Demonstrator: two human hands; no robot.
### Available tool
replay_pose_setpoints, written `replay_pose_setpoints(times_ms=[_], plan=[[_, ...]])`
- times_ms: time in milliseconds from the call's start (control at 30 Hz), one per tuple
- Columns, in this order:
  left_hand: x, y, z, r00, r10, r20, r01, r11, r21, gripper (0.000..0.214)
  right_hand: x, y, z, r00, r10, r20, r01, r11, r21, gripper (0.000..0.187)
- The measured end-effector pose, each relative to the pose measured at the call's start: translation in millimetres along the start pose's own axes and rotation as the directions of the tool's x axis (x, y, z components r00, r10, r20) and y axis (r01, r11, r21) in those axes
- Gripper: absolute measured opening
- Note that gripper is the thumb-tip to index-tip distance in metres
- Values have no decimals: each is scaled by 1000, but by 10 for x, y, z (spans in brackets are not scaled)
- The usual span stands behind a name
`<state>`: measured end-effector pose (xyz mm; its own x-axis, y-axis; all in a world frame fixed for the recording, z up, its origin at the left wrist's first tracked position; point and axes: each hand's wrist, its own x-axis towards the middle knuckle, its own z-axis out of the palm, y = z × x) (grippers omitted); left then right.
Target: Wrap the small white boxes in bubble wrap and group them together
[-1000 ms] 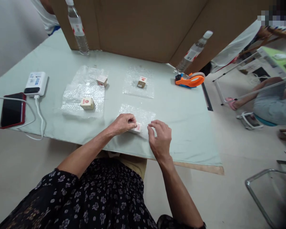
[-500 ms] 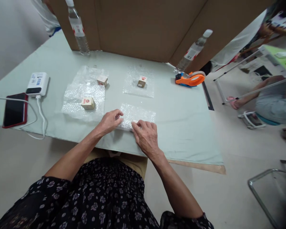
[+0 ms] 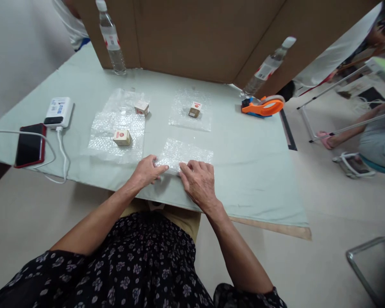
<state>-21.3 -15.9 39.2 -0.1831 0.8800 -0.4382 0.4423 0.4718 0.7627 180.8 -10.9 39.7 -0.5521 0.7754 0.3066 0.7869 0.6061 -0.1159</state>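
My left hand (image 3: 147,171) and my right hand (image 3: 199,182) rest side by side at the near edge of a small bubble wrap sheet (image 3: 189,152) on the pale green table cover (image 3: 250,171). The left fingers pinch the folded near edge of the sheet. The right hand presses its fingers down on the fold; the small box seen earlier is hidden under wrap and fingers. A second sheet (image 3: 115,128) to the left carries two small boxes (image 3: 122,137) (image 3: 142,108). A third sheet (image 3: 189,115) further back carries one box (image 3: 195,109).
An orange tape dispenser (image 3: 263,107) lies at the back right. Two water bottles (image 3: 111,38) (image 3: 268,68) stand against a cardboard wall (image 3: 192,38). A white power bank (image 3: 58,113) and a red phone (image 3: 30,145) with cables lie at the left. Another person sits at the far right (image 3: 372,137).
My left hand let go of the small box and moved to the wrap's near left edge. My right hand slid left onto the fold, and the box is now covered.
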Motion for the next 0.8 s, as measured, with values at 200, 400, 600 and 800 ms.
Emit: replay_pose_setpoints(times_ms=[200,400,600,800], plan=[[45,53,192,997,-77,-29,68,967,-245,67,-8,-6,-3,1000,5,-17,-5,1000,-15,17],[-10,33,238,989,-117,-94,75,929,-362,62,-12,-7,-5,1000,-1,-5,1,999,-41,19],[101,105,261,999,7,-51,-16,983,-182,13,0,-9,-21,1000,-17,3,18,997,-79,17],[145,140,308,920,302,-251,-241,939,245,19,8,-18,-38,999,-32,2,32,995,-98,17]])
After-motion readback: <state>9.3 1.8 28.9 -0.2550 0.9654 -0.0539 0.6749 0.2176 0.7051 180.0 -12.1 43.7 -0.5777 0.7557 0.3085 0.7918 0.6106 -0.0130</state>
